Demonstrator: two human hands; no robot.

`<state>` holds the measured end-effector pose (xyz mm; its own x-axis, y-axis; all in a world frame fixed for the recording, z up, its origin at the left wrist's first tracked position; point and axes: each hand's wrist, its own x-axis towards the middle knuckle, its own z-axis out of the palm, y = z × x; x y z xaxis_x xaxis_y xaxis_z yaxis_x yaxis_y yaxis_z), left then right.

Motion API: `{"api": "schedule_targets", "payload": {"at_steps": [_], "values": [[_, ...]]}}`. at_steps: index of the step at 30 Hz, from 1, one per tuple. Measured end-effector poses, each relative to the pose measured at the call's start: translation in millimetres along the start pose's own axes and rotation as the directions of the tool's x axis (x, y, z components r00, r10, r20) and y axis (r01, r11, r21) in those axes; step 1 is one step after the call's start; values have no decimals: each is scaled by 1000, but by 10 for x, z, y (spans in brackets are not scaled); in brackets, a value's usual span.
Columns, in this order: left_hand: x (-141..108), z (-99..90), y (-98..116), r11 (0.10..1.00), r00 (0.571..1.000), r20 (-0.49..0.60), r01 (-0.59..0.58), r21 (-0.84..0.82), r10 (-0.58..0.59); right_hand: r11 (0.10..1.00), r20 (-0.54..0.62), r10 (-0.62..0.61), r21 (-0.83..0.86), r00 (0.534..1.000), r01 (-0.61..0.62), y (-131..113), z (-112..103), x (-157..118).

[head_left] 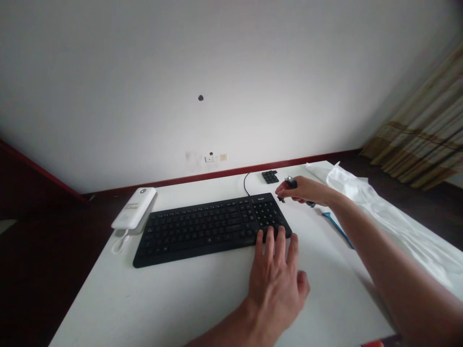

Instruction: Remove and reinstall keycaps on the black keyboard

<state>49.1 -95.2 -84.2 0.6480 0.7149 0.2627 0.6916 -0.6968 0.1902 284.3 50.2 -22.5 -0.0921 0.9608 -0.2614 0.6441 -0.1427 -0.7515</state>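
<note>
A black keyboard (202,229) lies slightly slanted on the white table. My left hand (277,274) rests with spread fingers, its fingertips on the keyboard's lower right edge by the number pad. Beyond the keyboard's right end, my right hand (302,190) is closed round a dark tool with a shiny metal end (290,181). A small dark piece (280,198) shows just under its fingertips; whether they touch it is unclear. Several loose black keycaps (270,177) sit grouped near the table's back edge. On the number pad, some places look bare of caps.
A white device (134,208) with a looped strap lies at the left. Right of my right hand are a blue tool (338,229) and crumpled white plastic (376,207). A black cable (245,183) runs behind the keyboard. Something red shows at the bottom right edge.
</note>
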Motion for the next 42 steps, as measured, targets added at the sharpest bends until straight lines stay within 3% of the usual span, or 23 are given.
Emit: {"api": "schedule_targets", "payload": {"at_steps": [3,9,23,42], "values": [[4,-10,6,1000,1000,-4,4,1,-4,1000,109,-7,17,994,5,-84,65,-54],[2,-25,9,1000,1000,-10,9,-18,-9,1000,190,-13,21,982,9,-122,127,-64],[-4,-48,13,997,1000,-8,13,-71,-14,999,187,11,40,982,-18,58,173,64],[4,-32,9,998,1000,-7,15,-61,-15,1000,165,-9,23,986,5,-32,218,11]]}}
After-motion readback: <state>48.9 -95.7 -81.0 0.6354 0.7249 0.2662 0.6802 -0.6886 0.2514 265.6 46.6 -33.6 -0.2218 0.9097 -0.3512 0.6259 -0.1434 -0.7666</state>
